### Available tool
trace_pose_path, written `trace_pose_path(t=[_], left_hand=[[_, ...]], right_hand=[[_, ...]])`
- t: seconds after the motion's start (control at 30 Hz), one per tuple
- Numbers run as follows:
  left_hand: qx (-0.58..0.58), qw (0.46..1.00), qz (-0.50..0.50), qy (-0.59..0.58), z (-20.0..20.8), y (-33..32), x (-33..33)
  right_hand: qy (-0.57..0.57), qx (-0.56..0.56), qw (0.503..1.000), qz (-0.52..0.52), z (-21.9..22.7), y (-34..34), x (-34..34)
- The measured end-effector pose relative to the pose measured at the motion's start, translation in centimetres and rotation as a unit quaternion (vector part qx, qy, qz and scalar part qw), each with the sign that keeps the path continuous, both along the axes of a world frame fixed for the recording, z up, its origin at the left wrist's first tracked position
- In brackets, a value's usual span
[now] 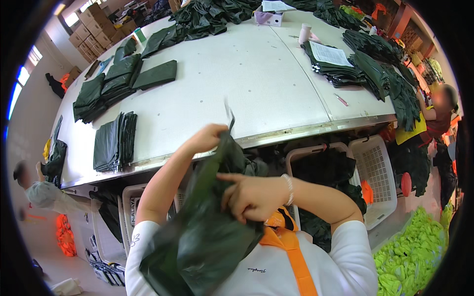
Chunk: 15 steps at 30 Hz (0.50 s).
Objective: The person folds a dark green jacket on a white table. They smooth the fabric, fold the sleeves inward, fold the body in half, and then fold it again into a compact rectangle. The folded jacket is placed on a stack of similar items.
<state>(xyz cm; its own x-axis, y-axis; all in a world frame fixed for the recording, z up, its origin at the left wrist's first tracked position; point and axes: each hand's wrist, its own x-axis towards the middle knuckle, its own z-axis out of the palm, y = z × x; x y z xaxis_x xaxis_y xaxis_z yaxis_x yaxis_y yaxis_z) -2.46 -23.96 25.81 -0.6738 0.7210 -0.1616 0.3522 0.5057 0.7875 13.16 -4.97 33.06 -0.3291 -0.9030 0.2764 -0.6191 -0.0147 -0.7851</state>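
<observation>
A dark green piece of thin, shiny fabric [202, 246], possibly a garment, hangs in front of my body. My left hand [210, 138] is closed on its upper edge, near the front edge of the white table [197, 93]. A thin dark strip sticks up blurred beside that hand. Lower down, my right hand [254, 197] has its fingers curled against the fabric, the index finger stretched along it toward the left. Part of the cloth is smeared by motion. Left of my hands, a neat stack of folded dark green pieces [116, 143] lies at the table's front edge.
More dark green stacks [116, 79] lie at the table's left, and another under a paper sheet [331, 54] at right. Plastic baskets [375, 172] stand below the table edge. Lime green cloth [410, 251] is heaped at lower right. People work at right [437, 116] and left [44, 195].
</observation>
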Motion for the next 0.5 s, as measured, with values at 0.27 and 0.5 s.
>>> trace_pose_path(t=[0.27,0.5], left_hand=[[0.135,0.831,0.273,0.466,6.9,-3.4,5.5],[0.144,0.791,0.285,0.521,11.5,-4.9,9.6]], right_hand=[[-0.010,-0.059,0.835,-0.547,-12.3,5.5,-3.5],[-0.189,0.005,0.892,-0.411,-18.5,1.1,-3.1]])
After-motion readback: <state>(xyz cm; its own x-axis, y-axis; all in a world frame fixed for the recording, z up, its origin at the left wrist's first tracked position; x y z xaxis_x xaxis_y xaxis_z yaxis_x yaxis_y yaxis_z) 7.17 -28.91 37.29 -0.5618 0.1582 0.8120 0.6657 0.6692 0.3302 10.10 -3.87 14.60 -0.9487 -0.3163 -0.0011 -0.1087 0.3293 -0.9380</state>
